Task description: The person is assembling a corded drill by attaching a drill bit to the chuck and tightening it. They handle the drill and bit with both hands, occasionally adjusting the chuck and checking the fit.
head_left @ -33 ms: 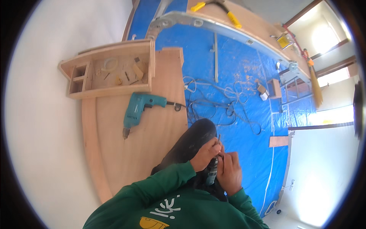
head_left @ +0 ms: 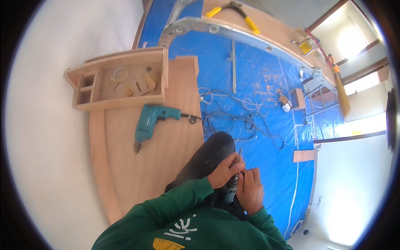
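Note:
A power drill [head_left: 230, 194] with a teal body and dark chuck stands nose up in my lap, most of its body hidden by my hands and clothes. My left hand [head_left: 225, 171] is closed around its chuck end, and a thin bit [head_left: 239, 152] sticks up past the fingers. Against the other side of the chuck, my right hand [head_left: 251, 192] has its fingers pinched together; whatever they hold is hidden. A second teal corded drill [head_left: 146, 123] lies on its side on the wooden board [head_left: 166, 154] to the left, with a thin bit in its chuck.
A wooden tray [head_left: 125, 102] on the board holds a tape roll, bits and small pieces. Tangled cords [head_left: 246, 121] lie on the blue sheet [head_left: 266, 166]. Farther off, a metal-framed plank [head_left: 287, 37] carries a yellow-handled tool [head_left: 251, 25]. A broom [head_left: 342, 98] leans beside it.
The surroundings have shifted slightly in the picture, mostly downward and a little left. Both hands keep nearly the same hold at the drill's chuck.

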`<state>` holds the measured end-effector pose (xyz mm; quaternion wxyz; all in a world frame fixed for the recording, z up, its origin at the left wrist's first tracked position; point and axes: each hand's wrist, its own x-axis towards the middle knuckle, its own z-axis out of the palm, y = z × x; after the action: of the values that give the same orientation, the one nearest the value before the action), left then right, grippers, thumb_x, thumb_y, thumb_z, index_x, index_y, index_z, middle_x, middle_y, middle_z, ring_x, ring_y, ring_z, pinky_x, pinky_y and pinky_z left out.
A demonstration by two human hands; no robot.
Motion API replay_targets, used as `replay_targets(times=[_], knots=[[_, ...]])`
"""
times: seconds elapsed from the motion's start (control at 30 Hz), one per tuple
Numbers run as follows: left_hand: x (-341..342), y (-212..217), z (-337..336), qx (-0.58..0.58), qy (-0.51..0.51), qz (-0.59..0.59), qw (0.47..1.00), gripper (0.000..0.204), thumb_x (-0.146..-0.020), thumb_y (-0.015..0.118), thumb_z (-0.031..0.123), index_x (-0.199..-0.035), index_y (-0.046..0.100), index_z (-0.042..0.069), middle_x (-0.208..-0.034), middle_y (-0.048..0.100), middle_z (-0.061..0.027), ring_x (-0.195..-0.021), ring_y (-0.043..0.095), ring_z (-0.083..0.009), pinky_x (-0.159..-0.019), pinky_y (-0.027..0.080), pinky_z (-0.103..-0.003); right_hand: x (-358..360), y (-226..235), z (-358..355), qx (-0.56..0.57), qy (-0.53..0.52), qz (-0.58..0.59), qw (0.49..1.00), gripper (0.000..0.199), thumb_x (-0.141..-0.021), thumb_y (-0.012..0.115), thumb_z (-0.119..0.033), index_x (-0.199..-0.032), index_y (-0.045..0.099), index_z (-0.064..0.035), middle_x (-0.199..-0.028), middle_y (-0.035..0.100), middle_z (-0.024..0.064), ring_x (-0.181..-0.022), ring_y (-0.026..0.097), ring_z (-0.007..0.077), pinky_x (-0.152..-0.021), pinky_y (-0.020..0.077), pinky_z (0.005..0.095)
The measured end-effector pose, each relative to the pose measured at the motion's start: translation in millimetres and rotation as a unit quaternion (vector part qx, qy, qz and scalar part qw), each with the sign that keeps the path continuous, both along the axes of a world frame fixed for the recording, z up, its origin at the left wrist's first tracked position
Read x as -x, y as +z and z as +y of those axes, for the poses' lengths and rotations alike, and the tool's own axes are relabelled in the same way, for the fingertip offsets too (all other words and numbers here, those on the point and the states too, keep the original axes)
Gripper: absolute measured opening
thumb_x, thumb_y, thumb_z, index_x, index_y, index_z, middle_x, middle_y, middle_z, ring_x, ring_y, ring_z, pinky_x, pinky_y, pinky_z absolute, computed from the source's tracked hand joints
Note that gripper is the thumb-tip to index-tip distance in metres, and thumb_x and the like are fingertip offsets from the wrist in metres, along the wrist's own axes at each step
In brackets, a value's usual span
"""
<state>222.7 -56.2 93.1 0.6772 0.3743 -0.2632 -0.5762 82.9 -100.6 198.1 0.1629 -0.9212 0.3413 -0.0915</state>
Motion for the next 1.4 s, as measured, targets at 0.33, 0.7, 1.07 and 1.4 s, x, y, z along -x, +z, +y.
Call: replay_targets(times=[0.33,0.7,1.07,1.4], knots=[[-5,6,5,-0.013,0.004,0.009,1.000,0.022,-0.107,0.076,0.022,-0.107,0.057,0.010,-0.089,0.064,-0.0040,-0.082,0.070,-0.0151,-0.079,0.056,-0.031,61,-45,26,-0.436,-0.376,-0.437,0.691,0.016,-0.108,0.065,-0.016,-0.106,0.063,-0.0004,-0.076,0.063,0.0052,-0.061,0.059,0.0129,-0.055,0.0471,0.0311],[-17,-10,19,-0.013,-0.038,0.216,0.976,0.018,-0.110,0.070,0.024,-0.099,0.060,0.012,-0.082,0.061,-0.0031,-0.073,0.068,-0.0205,-0.071,0.056,-0.037,110,-161,7,-0.572,-0.221,-0.114,0.782,0.023,-0.107,0.070,-0.027,-0.117,0.073,-0.0061,-0.085,0.069,0.0029,-0.071,0.065,0.0136,-0.065,0.0516,0.0293],[4,-28,-6,-0.116,-0.120,0.031,0.986,0.017,-0.112,0.065,0.022,-0.111,0.064,0.004,-0.083,0.061,-0.0037,-0.081,0.067,-0.0207,-0.081,0.056,-0.037,122,-261,-20,-0.528,-0.229,0.001,0.818,0.039,-0.106,0.069,-0.031,-0.135,0.078,-0.0063,-0.110,0.079,0.0074,-0.097,0.073,0.0177,-0.089,0.0589,0.0377],[5,-34,-19,-0.152,-0.140,0.022,0.978,0.017,-0.110,0.067,0.020,-0.106,0.066,0.004,-0.083,0.063,-0.0039,-0.082,0.069,-0.0214,-0.083,0.056,-0.038,114,-282,-12,-0.384,-0.217,-0.046,0.896,0.054,-0.102,0.073,-0.044,-0.140,0.073,-0.0056,-0.128,0.078,0.0203,-0.116,0.075,0.0334,-0.102,0.0580,0.0449]])
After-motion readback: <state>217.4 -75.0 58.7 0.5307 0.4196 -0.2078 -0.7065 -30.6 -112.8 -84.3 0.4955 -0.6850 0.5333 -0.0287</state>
